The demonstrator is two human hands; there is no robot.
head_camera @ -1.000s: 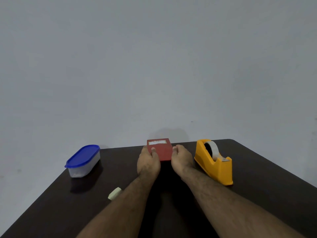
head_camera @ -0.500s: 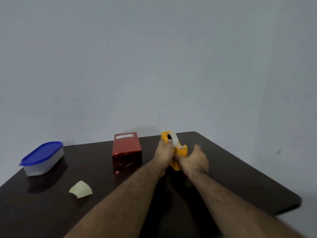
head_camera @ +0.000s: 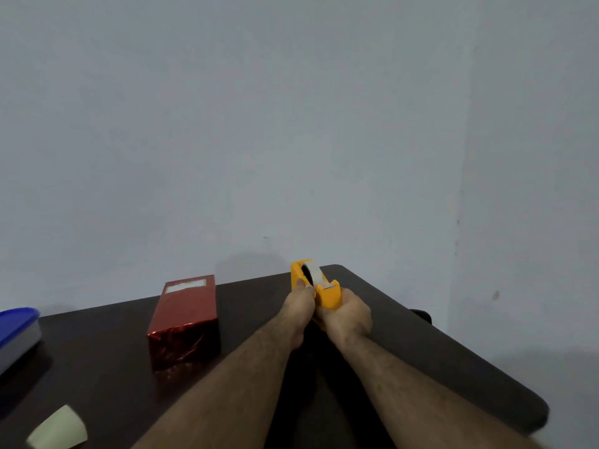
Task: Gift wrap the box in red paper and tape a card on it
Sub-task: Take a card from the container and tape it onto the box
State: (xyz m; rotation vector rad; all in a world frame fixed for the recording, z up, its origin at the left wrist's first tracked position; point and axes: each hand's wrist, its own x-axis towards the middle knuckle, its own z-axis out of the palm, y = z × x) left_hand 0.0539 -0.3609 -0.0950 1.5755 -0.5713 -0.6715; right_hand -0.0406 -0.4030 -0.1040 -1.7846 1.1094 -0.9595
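- Your left hand (head_camera: 299, 304) sits at the left side of the yellow tape dispenser (head_camera: 325, 294), fingers curled against it near the roll; your right hand (head_camera: 351, 314) wraps the dispenser's near end from the right. Both hands are closed around the dispenser; whether a finger has caught the loose tape end you cannot tell.
- The dispenser stands on the dark bench (head_camera: 421, 351), a little right of centre in the frame, with the white tape roll (head_camera: 312, 273) showing on top.
- The box (head_camera: 184, 322) lies left of centre, already covered in shiny red paper, well apart from your hands, with a pale strip on its far top face.
- A pale card (head_camera: 60, 431) lies at the lower left, beside nothing and not yet on the box.
- A blue-lidded container (head_camera: 16, 332) sits at the left edge.
- Judged from this, wrapping looks done and you are at the tape-fetching step.
- Next you need a short strip: steady the dispenser with one hand, draw tape and tear it at the cutter.
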